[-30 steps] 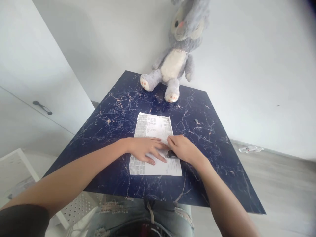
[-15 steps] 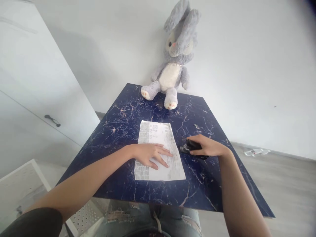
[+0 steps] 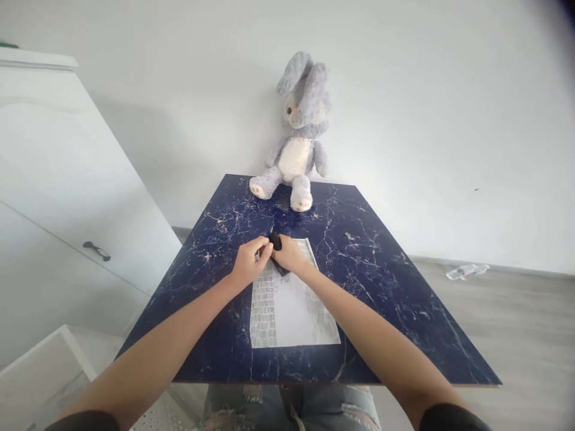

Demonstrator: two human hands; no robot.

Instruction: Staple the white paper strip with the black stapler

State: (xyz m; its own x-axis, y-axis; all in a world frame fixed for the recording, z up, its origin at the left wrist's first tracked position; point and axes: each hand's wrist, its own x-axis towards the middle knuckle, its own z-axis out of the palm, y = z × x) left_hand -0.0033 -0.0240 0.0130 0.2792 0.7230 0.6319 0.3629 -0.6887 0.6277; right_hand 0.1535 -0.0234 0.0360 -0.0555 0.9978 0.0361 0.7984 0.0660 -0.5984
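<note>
A printed sheet of paper point(image 3: 299, 317), perhaps with more beneath it, lies on the dark blue marbled table point(image 3: 368, 251). At its far left corner my right hand point(image 3: 291, 254) is wrapped round a black stapler point(image 3: 275, 241), which points away from me. Close against it, my left hand point(image 3: 250, 261) has thumb and forefinger pinched together at the same corner of the paper. The hands cover that corner and most of the stapler, so I cannot see how its jaws sit on the paper.
A grey plush rabbit point(image 3: 296, 155) sits at the table's far edge against the wall. To the left stands a white cabinet point(image 3: 58, 173) with a dark handle. A clear plastic item point(image 3: 465, 272) lies on the floor at right. A small scrap point(image 3: 348, 236) rests on the table.
My right hand has carried the stapler from right of the paper to its far left corner. My left hand has left its flat spread on the paper and pinched at that corner. The view has tilted up.
</note>
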